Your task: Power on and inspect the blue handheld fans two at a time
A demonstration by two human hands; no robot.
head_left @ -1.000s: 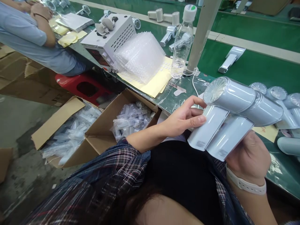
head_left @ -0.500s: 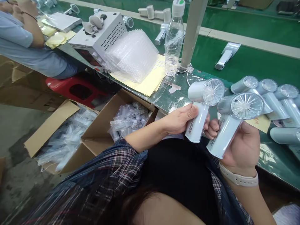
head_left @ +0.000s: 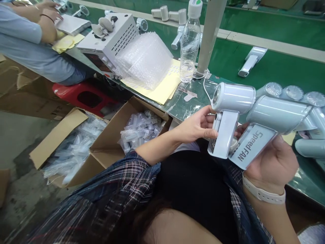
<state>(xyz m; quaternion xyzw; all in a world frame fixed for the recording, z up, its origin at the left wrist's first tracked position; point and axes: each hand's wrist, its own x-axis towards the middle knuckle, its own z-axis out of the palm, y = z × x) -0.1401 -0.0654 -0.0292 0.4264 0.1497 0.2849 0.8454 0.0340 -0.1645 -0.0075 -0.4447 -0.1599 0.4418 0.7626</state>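
Workbench: I see the green conveyor bench (head_left: 266,67) carrying a row of finished pale grey handheld fans (head_left: 291,92) at right.
Left fan: my left hand (head_left: 196,127) grips the handle of one pale grey plastic handheld fan (head_left: 228,115), held above the bench edge.
Right fan: my right hand (head_left: 275,162) clasps a second pale grey fan lettered "SpeedFAN" (head_left: 266,125).
Progress: I judge both fans under inspection, neither set down.
Change: half a second ago the grilles faced me; now both show their sides.

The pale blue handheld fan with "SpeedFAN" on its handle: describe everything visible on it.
The pale blue handheld fan marked SpeedFAN looks like glossy plastic: a round barrel head lying sideways atop a flat handle printed in white letters. The right hand grips the handle from below, tilting it. It rests against a second, similar fan held by the left hand.
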